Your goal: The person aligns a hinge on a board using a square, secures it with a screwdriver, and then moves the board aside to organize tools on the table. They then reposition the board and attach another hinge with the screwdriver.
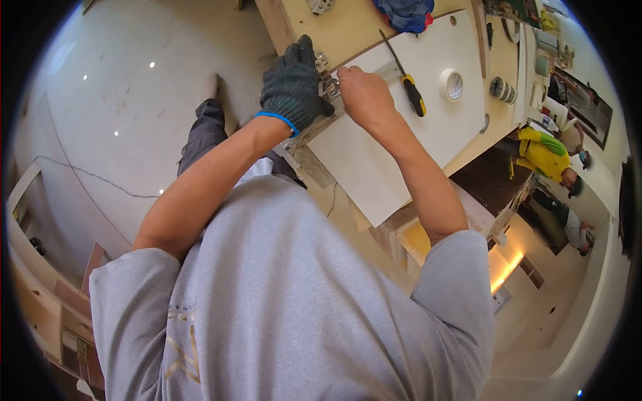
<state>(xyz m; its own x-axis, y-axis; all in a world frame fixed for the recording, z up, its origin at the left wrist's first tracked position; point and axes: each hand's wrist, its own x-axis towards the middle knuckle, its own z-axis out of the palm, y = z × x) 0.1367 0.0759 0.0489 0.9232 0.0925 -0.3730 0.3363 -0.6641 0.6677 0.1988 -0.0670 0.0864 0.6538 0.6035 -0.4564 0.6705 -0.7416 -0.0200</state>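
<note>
My left hand (292, 83), in a dark knitted glove with a blue cuff, lies over the edge of the work surface, its fingers stretched out and its thumb apart. Beside it is a metal hinge (330, 85). My bare right hand (364, 97) is closed just right of the hinge, its fingertips pinched; what they hold is hidden. Both hands are above the near edge of a white panel (401, 144). On the panel lie a screwdriver (413, 95) with a yellow and black handle and a white tape roll (453, 85).
A blue cloth-like bundle (406, 13) and another hinge (321, 6) lie farther up the wooden surface. A ribbed roll (503, 90) sits at right. Beyond are a person in yellow (542, 152) and other people. A cable (100, 180) crosses the floor at left.
</note>
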